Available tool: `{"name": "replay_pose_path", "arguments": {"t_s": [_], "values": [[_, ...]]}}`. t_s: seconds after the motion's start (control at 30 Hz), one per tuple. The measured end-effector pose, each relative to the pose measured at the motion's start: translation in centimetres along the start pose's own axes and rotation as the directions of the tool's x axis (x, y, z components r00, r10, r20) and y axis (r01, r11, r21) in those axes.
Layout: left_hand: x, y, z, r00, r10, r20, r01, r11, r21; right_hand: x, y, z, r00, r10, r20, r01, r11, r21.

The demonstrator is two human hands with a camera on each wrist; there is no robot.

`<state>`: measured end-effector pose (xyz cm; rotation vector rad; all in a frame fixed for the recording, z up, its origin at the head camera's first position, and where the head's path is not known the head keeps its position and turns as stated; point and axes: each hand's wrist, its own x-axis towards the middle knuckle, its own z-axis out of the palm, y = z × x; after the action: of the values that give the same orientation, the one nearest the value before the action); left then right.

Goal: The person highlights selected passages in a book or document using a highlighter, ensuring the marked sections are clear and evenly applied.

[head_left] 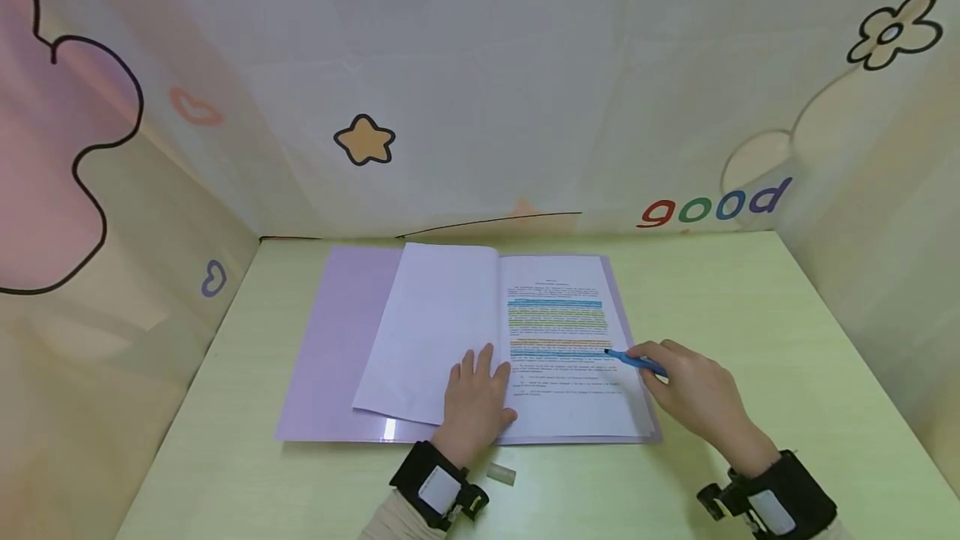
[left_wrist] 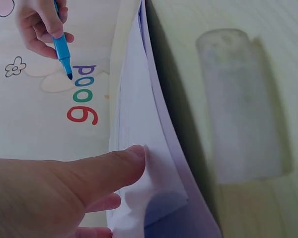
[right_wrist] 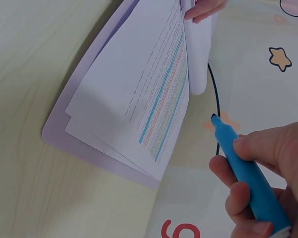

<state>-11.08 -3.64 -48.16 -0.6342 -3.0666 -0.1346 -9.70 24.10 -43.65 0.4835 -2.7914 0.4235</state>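
folder (head_left: pixel 307 390) is open on the table, centre of the head view, near the back edge. big to small:

backdrop (head_left: pixel 465 90): pale cloth behind and to both sides, printed with a pink blob, star, flower, hearts and the letters "good".

table (head_left: pixel 750 298): light green top, faint grain in the wrist views.

folder itself: purple, cover flat on the left, purple edge showing past the paper on the right.

left-hand page (head_left: pixel 435 298): blank side up, lying slanted over the purple cover.

right-hand page (head_left: pixel 562 419): printed text. marked bands from the top: blue, yellow-green, orange, blue. lines below those are unmarked.

left hand (head_left: pixel 477 398): fingers apart, resting on the left-hand page by the spine, thumb reaching across onto the right-hand page. nothing gripped.

right hand (head_left: pixel 697 390): fingers curled, clamped on the blue marker, at the right edge of the right-hand page.

wrist straps (head_left: pixel 783 494): black, one per arm, each with a small camera. beige sleeve behind the left one.

blue marker (head_left: pixel 637 361): dark tip lines up with the right end of the lower blue band in the head view; both wrist views show the tip clear of the paper.

small translucent piece (head_left: pixel 501 474): greyish, on the table just below the folder, beside the left wrist. can't tell what it is.
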Motion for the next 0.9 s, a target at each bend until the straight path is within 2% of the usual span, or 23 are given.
{"name": "replay_pose_path", "arguments": {"t_s": [0.2, 0.4, 0.63, 0.9], "values": [[0.1, 0.9, -0.9, 1.0, 0.018, -0.008, -0.019, 0.999, -0.035, -0.1, 0.0, -0.2, 1.0, 0.013, 0.005, -0.013, 1.0, 0.003], [0.8, 2.2, -1.6, 0.998, 0.056, -0.011, -0.056, 0.998, 0.004, -0.2, 0.3, -0.4, 1.0, 0.019, -0.005, -0.018, 1.0, 0.003], [1.8, 4.5, -2.3, 0.995, 0.099, 0.022, -0.1, 0.995, 0.03, -0.5, 0.6, -1.0, 0.999, 0.042, -0.013, -0.042, 0.999, 0.015], [2.7, 7.5, -2.2, 0.983, 0.184, 0.0, -0.184, 0.982, 0.046, -1.0, 1.3, -1.4, 0.998, 0.068, -0.007, -0.067, 0.998, 0.014]]}}
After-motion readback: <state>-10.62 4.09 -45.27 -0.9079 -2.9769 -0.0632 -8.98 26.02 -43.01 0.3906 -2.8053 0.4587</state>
